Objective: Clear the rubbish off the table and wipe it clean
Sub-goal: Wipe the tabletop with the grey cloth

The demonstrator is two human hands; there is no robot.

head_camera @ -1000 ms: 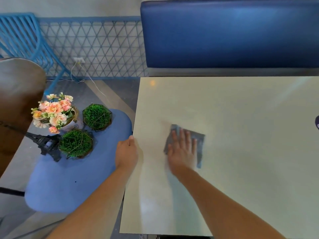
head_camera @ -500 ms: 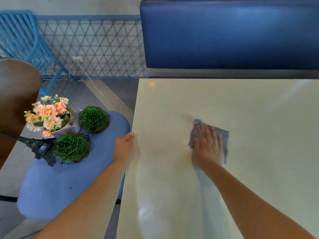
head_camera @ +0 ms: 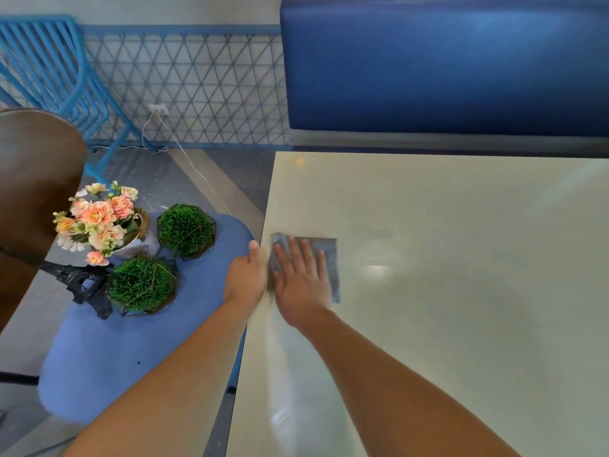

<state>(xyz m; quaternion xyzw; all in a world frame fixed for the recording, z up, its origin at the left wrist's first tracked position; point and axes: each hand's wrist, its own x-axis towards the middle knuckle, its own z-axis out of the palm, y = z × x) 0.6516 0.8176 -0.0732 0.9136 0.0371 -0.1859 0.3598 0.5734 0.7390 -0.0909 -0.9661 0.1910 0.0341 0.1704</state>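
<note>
Cream and glossy, the table top (head_camera: 445,258) fills the right side of the head view and serves as the landmark. On it, close to its left edge, lies a grey cloth (head_camera: 324,258), flat on the surface. The right hand (head_camera: 301,278) lies palm down on the cloth with its fingers straight and slightly spread, pressing it against the table rather than gripping it; the cloth's right part and far edge show beyond the fingers. The left hand (head_camera: 245,278) sits at the table's left edge, just beside the cloth, its thumb up on the rim; the fingers go under the edge, so I cannot tell how tightly they curl. Left of the table, a blue upholstered stool (head_camera: 108,357) carries two round green faux grass plants (head_camera: 186,229) (head_camera: 141,285) in wire frames, a pot of peach and pink flowers (head_camera: 97,219) and a small black Eiffel Tower model (head_camera: 82,285). Beyond the table's far edge stands a dark blue padded bench back (head_camera: 445,64). Further left of the table, a brown round table top (head_camera: 33,179) and a blue metal chair (head_camera: 49,67) stand before a blue lattice fence (head_camera: 197,84).
</note>
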